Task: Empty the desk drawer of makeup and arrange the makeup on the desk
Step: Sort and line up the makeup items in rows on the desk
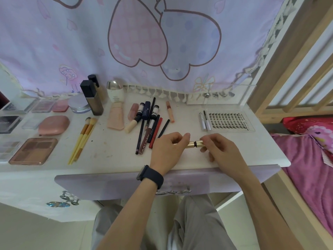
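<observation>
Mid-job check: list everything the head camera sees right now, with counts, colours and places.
gold tube: one, gold, over the desk's front, between both hands
pencils and liners: loose pile, black, red, brown, desk centre
brushes: at least two, yellow handles, left of centre
peach tube: one, peach, centre-left
bottles: two, dark caps, back left
compact: one, pink, left
palette: one, brown, front left
lash tray: one, clear, right
drawer: one, lilac, under the desk edge
curtain: one, lilac, behind the desk
left hand: grips the gold tube
right hand: pinches the tube's other end
</observation>
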